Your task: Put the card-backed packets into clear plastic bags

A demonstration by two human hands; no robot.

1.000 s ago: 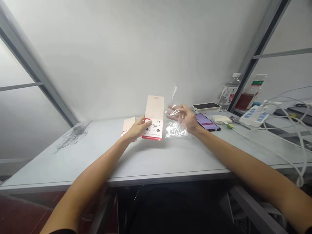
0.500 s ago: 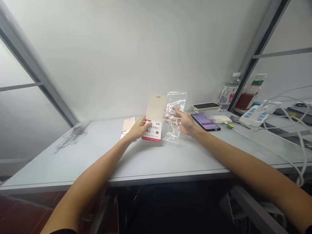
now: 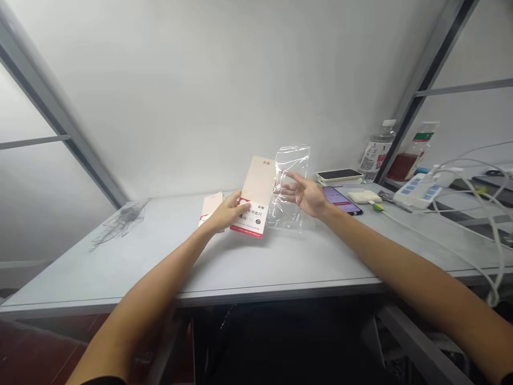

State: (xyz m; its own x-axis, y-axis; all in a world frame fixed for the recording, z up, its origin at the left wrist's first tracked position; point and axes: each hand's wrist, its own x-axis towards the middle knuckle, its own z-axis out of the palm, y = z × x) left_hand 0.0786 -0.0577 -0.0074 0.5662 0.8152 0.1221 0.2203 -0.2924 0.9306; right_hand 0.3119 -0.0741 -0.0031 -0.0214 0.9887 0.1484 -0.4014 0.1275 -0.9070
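- Left hand (image 3: 229,211) grips card (image 3: 258,179).
- Right hand (image 3: 308,197) touches bag (image 3: 294,159) at card's 3 o'clock.
- Other card (image 3: 212,202): card's 9 o'clock.
- Phone (image 3: 343,201): right hand's 3 o'clock.

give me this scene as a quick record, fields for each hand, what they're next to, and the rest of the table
left hand: grips a cream, white and red card, tilted
right hand: at a clear sleeve; fingers show through the plastic, grip unclear
beside left hand: second card, partly hidden
beyond right hand: lit phone, dark-screened phone
far right: power strip
back right: water bottle, red-drink bottle
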